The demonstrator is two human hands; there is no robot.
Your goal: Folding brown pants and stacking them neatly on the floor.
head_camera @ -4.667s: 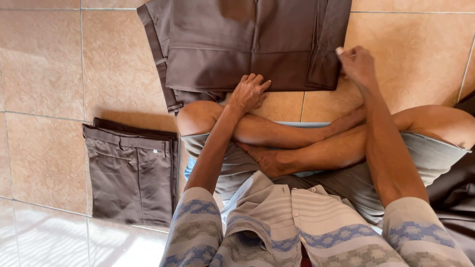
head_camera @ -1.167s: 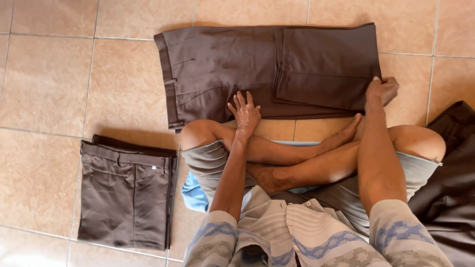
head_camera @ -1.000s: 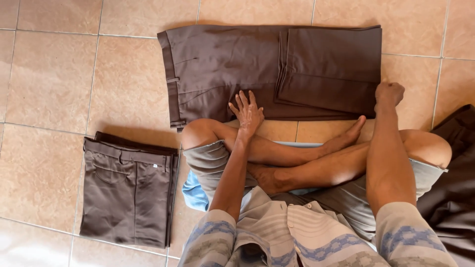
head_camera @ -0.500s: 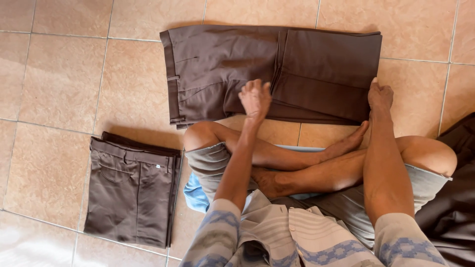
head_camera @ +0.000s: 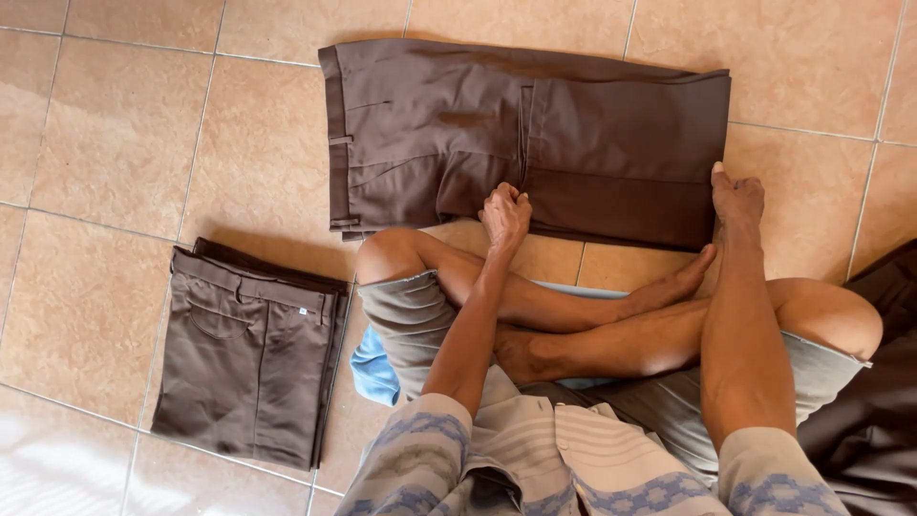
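Note:
A pair of brown trousers (head_camera: 458, 134) lies folded on the tiled floor in front of my crossed legs, waistband to the left and the legs doubled back over it. My left hand (head_camera: 503, 215) is closed on the near edge of the trousers around the middle. At the near right corner of the fold, my right hand (head_camera: 735, 196) grips the cloth. I sit cross-legged in grey shorts and a patterned shirt.
A second pair of brown trousers (head_camera: 250, 358), folded into a compact stack, lies on the floor to my left. Dark brown cloth (head_camera: 874, 411) is heaped at my right side. A blue cloth (head_camera: 374, 368) shows under my left thigh.
My left hand went from resting open on my knee to gripping the near edge of the trousers. My right hand stayed at the right corner. The camera view dropped slightly.

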